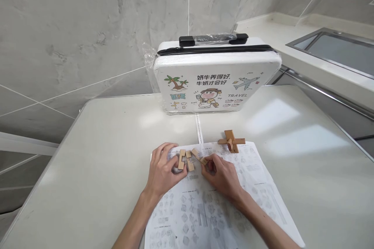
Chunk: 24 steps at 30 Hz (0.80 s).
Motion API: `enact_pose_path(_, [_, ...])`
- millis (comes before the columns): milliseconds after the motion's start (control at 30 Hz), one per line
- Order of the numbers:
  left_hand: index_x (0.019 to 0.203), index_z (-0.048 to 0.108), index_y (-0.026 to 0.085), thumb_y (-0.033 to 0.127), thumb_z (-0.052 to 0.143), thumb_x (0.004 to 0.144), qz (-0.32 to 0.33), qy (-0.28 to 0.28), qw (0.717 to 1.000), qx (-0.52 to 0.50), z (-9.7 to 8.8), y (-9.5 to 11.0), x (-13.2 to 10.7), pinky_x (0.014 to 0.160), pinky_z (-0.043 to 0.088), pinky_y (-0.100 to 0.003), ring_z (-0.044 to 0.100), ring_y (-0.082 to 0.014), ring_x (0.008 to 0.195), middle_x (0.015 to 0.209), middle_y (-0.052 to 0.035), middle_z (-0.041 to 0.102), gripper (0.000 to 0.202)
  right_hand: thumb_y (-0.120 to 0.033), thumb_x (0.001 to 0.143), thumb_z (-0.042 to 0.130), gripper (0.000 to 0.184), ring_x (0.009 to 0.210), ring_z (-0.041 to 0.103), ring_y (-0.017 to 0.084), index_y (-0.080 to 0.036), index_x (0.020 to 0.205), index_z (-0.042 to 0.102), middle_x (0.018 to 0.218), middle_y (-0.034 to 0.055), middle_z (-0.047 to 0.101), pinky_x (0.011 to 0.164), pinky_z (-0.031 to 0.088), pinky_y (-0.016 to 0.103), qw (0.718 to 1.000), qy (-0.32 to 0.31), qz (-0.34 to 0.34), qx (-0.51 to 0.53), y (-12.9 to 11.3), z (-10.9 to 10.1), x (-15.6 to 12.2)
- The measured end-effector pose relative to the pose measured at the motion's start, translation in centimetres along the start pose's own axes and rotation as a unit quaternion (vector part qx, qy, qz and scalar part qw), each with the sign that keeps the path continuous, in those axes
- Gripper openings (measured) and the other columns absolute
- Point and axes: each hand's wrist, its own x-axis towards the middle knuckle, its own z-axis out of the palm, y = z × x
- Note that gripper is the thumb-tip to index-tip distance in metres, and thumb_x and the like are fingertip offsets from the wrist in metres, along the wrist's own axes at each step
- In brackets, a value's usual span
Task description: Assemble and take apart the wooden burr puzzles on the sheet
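My left hand [162, 169] pinches a pair of notched wooden puzzle pieces [184, 160] just above a printed instruction sheet [210, 210] on the white table [96, 163]. Fingers of my right hand [220, 175] are closed on another notched wooden bar [199, 156], whose tip points toward the left hand's pieces. Both hands sit close together over the sheet's upper edge. An assembled wooden cross-shaped burr puzzle [231, 141] stands at the sheet's top right corner, untouched.
A small white suitcase [216, 78] with cartoon travel prints and a black handle stands upright at the table's far edge against a grey marble wall. A counter with a steel sink [336, 50] runs along the right. A seam divides the table.
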Motion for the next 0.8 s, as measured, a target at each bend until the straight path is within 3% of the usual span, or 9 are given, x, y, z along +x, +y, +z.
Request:
enact_pose_path(167, [0.068,0.054,0.021,0.022,0.08,0.073,0.026,-0.068,0.997,-0.036,-0.4,0.0,0.1,0.105,0.05,-0.055,0.055,-0.0397,0.137,0.144,-0.0098,0.066,0.026,-0.026,0.096,0.061,0.007,0.052,0.058,0.014,-0.022,0.09,0.058,0.066,-0.0033,0.062,0.053,0.036,0.025,1.0,-0.011,-0.016,-0.011,-0.2,-0.1,0.0])
enact_pose_path(333, [0.08,0.056,0.023,0.024,0.083,0.067,0.018,-0.087,0.993,-0.083,-0.5,0.1,-0.1,0.107,0.051,-0.056,0.055,-0.0407,0.137,0.139,-0.0126,0.066,0.03,-0.027,0.096,0.065,0.008,0.054,0.06,0.014,-0.022,0.093,0.06,0.067,-0.0035,0.063,0.056,0.037,0.026,0.999,-0.016,-0.042,-0.007,-0.5,-0.3,0.1])
enact_pose_path(433, [0.11,0.06,0.023,0.032,0.088,0.071,-0.001,-0.105,0.989,-0.107,-0.1,0.1,-0.2,0.112,0.05,-0.058,0.054,-0.0399,0.141,0.147,-0.0149,0.061,0.049,-0.028,0.099,0.064,0.008,0.056,0.061,0.015,-0.021,0.096,0.062,0.069,-0.0022,0.064,0.056,0.036,0.027,0.998,-0.022,-0.062,-0.003,-0.6,-0.4,0.1])
enact_pose_path(533, [0.144,0.049,0.027,0.043,0.092,0.078,-0.013,-0.13,0.983,-0.128,0.4,0.1,-0.3,0.116,0.049,-0.059,0.054,-0.0379,0.144,0.155,-0.0147,0.058,0.081,-0.029,0.103,0.063,0.01,0.059,0.062,0.015,-0.02,0.099,0.065,0.072,-0.0007,0.066,0.056,0.036,0.028,0.996,-0.033,-0.085,0.003,-0.7,-0.6,0.1])
enact_pose_path(600, [0.153,0.043,0.03,0.047,0.092,0.079,-0.022,-0.134,0.981,-0.136,0.7,0.2,-0.4,0.115,0.052,-0.058,0.058,-0.0368,0.141,0.152,-0.013,0.061,0.091,-0.03,0.106,0.061,0.012,0.06,0.063,0.016,-0.02,0.102,0.067,0.074,0.0,0.067,0.057,0.037,0.028,0.994,-0.04,-0.097,0.005,-0.7,-0.7,0.1])
enact_pose_path(667, [0.156,0.041,0.032,0.046,0.092,0.08,-0.032,-0.134,0.98,-0.144,1.1,0.3,-0.6,0.112,0.056,-0.056,0.061,-0.0357,0.138,0.148,-0.0117,0.064,0.093,-0.03,0.108,0.059,0.014,0.061,0.063,0.016,-0.02,0.105,0.068,0.075,0.0008,0.068,0.058,0.038,0.028,0.993,-0.051,-0.108,0.007,-0.8,-0.8,0.2])
enact_pose_path(800, [0.155,0.043,0.033,0.039,0.083,0.091,-0.05,-0.138,0.975,-0.167,1.7,0.5,-1.1,0.109,0.06,-0.049,0.064,-0.0305,0.135,0.146,-0.0092,0.065,0.075,-0.027,0.11,0.055,0.017,0.063,0.064,0.017,-0.02,0.108,0.07,0.078,0.0021,0.07,0.06,0.039,0.028,0.989,-0.068,-0.128,0.015,-0.9,-0.8,0.3])
